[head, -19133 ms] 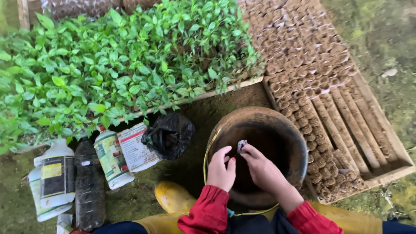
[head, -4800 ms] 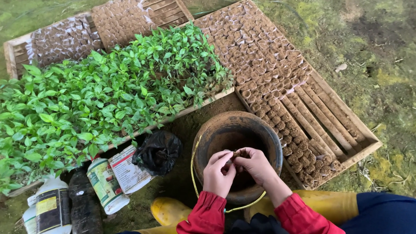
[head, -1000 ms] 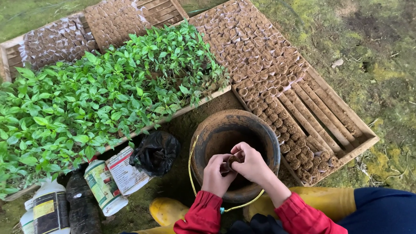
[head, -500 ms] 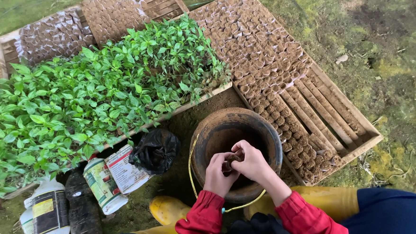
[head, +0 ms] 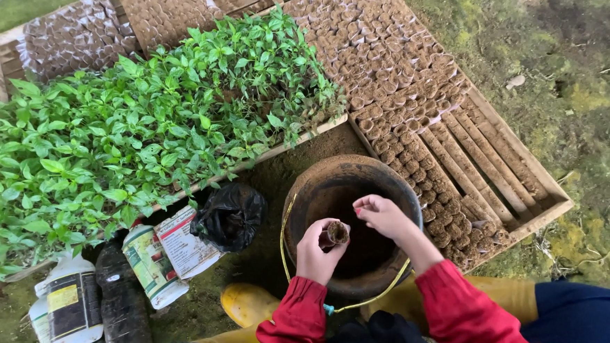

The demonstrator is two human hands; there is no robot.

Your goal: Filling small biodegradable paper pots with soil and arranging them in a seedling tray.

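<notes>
While my left hand (head: 317, 252) grips one small soil pot (head: 337, 232) over the bucket (head: 318, 186), my right hand (head: 380, 215) pinches something unseen above it; I judge most tray (head: 527, 186) rows filled, some slats bare.

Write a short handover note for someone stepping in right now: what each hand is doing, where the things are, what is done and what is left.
Left hand: grip shut on a small soil pot, held over the bucket.
Right hand: fingertips pinched together just above that pot; contents too small to tell.
Done: many filled pots stand packed in the wooden tray; seedlings fill the neighbouring tray.
Left: the tray's near right part shows bare slats.
</notes>
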